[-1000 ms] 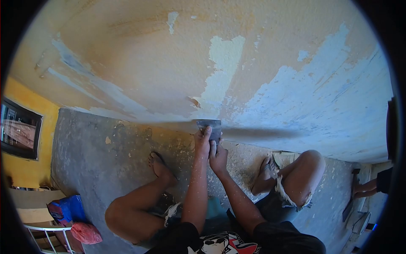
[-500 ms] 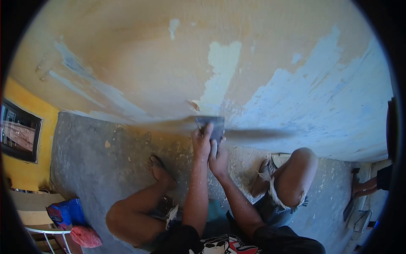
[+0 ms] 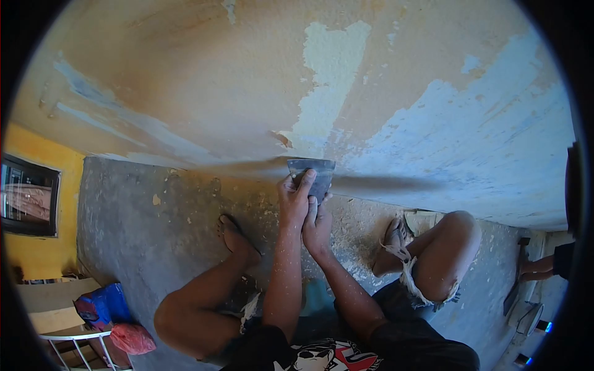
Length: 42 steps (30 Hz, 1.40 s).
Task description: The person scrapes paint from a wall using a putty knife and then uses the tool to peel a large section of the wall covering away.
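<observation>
A wide, dark metal scraper (image 3: 314,174) has its straight blade edge at the lower part of the wall (image 3: 247,111), where beige paint has partly peeled to pale patches. My left hand (image 3: 295,196) is closed round the scraper, its thumb lying on the blade's face. Just below and to the right, my right hand (image 3: 317,224) grips the scraper's lower end, which the fingers hide. A small loose flake of paint (image 3: 283,140) curls from the wall above the blade.
Paint chips lie on the grey floor (image 3: 136,216) around my sandalled feet. At lower left are a blue bag (image 3: 113,306), a red plastic bag (image 3: 132,339) and a white metal rack (image 3: 74,337). Another person's arms (image 3: 537,269) show at the far right, beside a fan-like object (image 3: 527,316).
The camera view has shifted a little, showing more of the wall's pale strip. The scraper's blade now shows wider and more face-on, still in both hands.
</observation>
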Available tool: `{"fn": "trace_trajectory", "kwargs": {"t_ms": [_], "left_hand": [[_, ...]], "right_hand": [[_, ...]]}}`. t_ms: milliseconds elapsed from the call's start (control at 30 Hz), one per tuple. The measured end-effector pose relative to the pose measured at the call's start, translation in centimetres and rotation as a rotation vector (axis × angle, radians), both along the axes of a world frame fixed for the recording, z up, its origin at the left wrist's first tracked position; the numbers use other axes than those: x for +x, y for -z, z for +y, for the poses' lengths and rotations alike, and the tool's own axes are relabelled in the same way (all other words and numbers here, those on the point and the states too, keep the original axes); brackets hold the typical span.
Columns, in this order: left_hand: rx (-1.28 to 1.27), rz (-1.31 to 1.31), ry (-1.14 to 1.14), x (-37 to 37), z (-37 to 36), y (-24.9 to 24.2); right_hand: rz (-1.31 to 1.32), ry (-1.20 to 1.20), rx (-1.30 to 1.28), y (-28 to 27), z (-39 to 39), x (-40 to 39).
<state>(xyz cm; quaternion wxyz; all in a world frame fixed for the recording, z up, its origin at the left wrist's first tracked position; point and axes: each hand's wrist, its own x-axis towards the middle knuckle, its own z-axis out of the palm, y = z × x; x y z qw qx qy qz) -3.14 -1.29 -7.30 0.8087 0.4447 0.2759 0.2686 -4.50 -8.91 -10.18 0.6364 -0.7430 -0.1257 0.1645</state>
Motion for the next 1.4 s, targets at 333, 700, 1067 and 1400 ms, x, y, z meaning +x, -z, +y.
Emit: {"fn": "trace_trajectory", "kwargs": {"t_ms": [333,700,1067,1400], "left_hand": [[0.033,0.013,0.019,0.3,0.1,0.0],[-0.013,-0.045,-0.05,1.2,-0.9,3.9],[0.014,-0.029,-0.012,1.4,-1.0,2.3],[0.013,-0.074,0.025,0.8,-1.0,-0.4]], "right_hand": [[-0.034,-0.003,-0.021,-0.6,0.2,0.5],[-0.236,0.073,-0.056,2.0,-1.0,0.9],[-0.264,0.02,-0.09,0.2,-1.4,1.8],[-0.164,0.01,-0.087,0.0,-1.5,1.4]]}}
